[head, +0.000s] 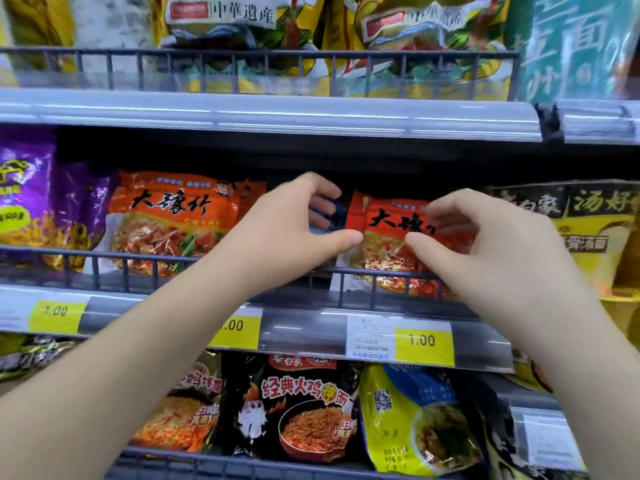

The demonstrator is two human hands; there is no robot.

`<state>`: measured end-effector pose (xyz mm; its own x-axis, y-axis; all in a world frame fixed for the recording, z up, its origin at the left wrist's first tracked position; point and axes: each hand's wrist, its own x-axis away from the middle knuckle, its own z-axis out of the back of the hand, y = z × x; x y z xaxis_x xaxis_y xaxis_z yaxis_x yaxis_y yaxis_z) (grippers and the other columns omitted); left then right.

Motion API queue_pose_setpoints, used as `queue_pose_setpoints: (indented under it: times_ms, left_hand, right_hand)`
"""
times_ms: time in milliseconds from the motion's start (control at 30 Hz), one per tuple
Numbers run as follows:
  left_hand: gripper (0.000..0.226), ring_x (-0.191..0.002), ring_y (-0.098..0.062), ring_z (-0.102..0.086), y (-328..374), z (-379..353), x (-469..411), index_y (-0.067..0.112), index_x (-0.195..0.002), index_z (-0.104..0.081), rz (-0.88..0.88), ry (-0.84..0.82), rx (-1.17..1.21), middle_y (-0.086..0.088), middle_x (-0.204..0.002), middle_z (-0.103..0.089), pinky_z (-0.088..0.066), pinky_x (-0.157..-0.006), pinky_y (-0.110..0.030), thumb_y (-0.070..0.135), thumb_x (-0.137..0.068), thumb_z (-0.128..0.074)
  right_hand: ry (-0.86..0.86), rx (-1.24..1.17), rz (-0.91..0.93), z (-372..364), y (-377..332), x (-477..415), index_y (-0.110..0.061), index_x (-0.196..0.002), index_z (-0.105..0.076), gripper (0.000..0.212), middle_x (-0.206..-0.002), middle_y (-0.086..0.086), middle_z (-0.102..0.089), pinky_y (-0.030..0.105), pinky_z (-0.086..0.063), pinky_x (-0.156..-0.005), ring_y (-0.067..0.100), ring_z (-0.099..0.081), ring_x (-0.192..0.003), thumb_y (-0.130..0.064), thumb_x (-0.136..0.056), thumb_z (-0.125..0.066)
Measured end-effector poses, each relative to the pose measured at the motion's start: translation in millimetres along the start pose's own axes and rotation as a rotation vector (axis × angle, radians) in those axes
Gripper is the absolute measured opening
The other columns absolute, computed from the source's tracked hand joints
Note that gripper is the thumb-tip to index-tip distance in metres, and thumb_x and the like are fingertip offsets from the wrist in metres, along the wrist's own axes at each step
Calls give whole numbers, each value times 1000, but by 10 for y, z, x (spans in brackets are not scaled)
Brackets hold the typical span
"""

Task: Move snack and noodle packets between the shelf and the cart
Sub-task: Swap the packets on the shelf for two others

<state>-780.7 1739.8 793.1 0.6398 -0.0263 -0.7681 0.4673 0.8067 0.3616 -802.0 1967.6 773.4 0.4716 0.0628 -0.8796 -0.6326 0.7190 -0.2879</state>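
**Two hands at an orange noodle packet on the middle shelf**

The noodle packet (pixel 384 251) is glossy, crinkled plastic, orange-red with black brush lettering and a picture of noodles. It stands upright on the middle shelf (pixel 304 329), behind a dark wire rail (pixel 104 255) of thin vertical bars.

The left hand (pixel 284 233) pinches the packet's left edge, with the thumb on the front and the fingers curled in behind. The right hand (pixel 491 247) is close by but not touching the left. Its thumb lies on the packet's face and its fingers are bent over the top corner. I cannot tell whether it really grips.

There are two packets of this kind on the shelf; the twin packet (pixel 173 223) stands to the left. Beyond the twin is a shiny purple packet (pixel 31 202), and to the right a yellow-and-black packet (pixel 588 230).

Three yellow price tags (pixel 424 341) sit along the smooth grey shelf edge.

On the shelf below stand a black packet (pixel 304 410) and a yellow-and-blue packet (pixel 415 420), both of creased film.
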Motion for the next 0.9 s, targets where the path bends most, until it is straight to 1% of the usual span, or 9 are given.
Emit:
queue_pose_setpoints:
  times_ms: [67, 133, 267, 333, 467, 600, 700, 800, 900]
  left_hand:
    - [44, -100, 6, -67, -38, 103, 185, 33, -122, -62, -31, 90, 91, 16, -110, -68, -58, -92, -30, 46, -84, -81]
    - [38, -104, 1, -68, -82, 252, 398, 32, -119, -64, -44, 161, 145, 13, -111, -70, -57, -95, -35, 42, -86, -79]
    - [32, -105, -10, -70, -219, 698, 920, 22, -115, -66, -10, 231, 241, 3, -111, -72, -57, -95, -33, 31, -87, -76]
    - [27, -104, -10, -71, -324, 989, 1216, 22, -114, -66, 21, 260, 247, 1, -112, -73, -56, -92, -26, 27, -89, -75]
    - [22, -102, -5, -70, -587, 1644, 1899, 22, -113, -67, 119, 357, 245, -1, -111, -74, -52, -87, -17, 23, -91, -71]
    - [24, -105, -6, -70, -936, 2374, 2654, 18, -113, -67, 231, 429, 201, -3, -114, -75, -51, -86, -14, 21, -90, -70]
    - [25, -107, -10, -72, -1205, 3003, 3253, 20, -112, -68, 316, 467, 148, -1, -113, -76, -52, -88, -15, 22, -88, -70]
    - [26, -110, -14, -72, -1460, 3643, 3845, 22, -113, -67, 398, 490, 99, 1, -115, -76, -54, -89, -19, 25, -87, -70]
    - [28, -106, -14, -72, -1713, 4218, 4402, 22, -114, -66, 488, 513, 50, -1, -115, -75, -56, -86, -19, 26, -87, -70]
  right_hand:
    - [20, -260, 47, -157, -98, 45, -34, -106, -73, 26, -98, -19, -74, 27, -60, -87, -2, -70, -95, -45, -83, -75]
    - [36, -451, 109, -320, -232, 122, -36, -107, -72, 22, -98, -20, -75, 18, -59, -82, -3, -71, -97, -41, -87, -78]
    - [-85, -793, 173, -640, -691, 318, -39, -111, -70, 27, -104, -14, -78, 23, -60, -82, 8, -75, -98, -45, -86, -77]
    - [-183, -959, 197, -812, -1013, 458, -37, -112, -71, 29, -105, -11, -79, 20, -59, -81, 10, -76, -97, -48, -86, -78]
    - [-385, -1229, 217, -1201, -1791, 842, -35, -114, -72, 38, -109, -3, -79, 26, -62, -80, 16, -76, -100, -54, -83, -78]
    - [-568, -1401, 198, -1643, -2724, 1294, -39, -112, -73, 39, -111, -2, -79, 24, -60, -83, 16, -76, -103, -56, -77, -79]
    - [-662, -1515, 175, -1946, -3530, 1612, -39, -109, -74, 34, -111, -4, -79, 20, -56, -88, 12, -75, -105, -49, -77, -83]
    - [-747, -1581, 141, -2232, -4339, 1938, -32, -110, -74, 30, -111, -4, -79, 21, -57, -90, 12, -74, -105, -38, -82, -83]
    - [-836, -1630, 121, -2519, -5115, 2277, -23, -115, -71, 36, -111, -2, -78, 26, -59, -89, 12, -73, -104, -30, -81, -79]
